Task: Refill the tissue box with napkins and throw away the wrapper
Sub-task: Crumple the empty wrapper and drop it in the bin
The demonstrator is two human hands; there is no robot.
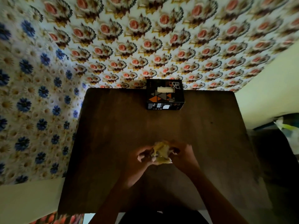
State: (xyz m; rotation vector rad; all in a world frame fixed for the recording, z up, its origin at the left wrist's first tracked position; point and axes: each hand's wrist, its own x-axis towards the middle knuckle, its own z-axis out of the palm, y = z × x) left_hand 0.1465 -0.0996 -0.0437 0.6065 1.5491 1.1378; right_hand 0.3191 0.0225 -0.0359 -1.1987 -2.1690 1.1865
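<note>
A black tissue box [165, 101] with orange and grey triangles stands at the far middle of the dark wooden table [113, 135]. White napkin paper [165, 89] shows in the slot on its top. Near the front of the table, my left hand [142, 160] and my right hand [182, 156] are both closed around a crumpled yellowish wrapper [161, 153], squeezed between them just above the tabletop. Fingers cover part of the wrapper.
Floral-patterned cloth [145, 46] hangs behind and to the left of the table. At the right edge a dark container with a light plastic bag [289, 133] stands beside the table. A pale wall [267, 97] is on the right.
</note>
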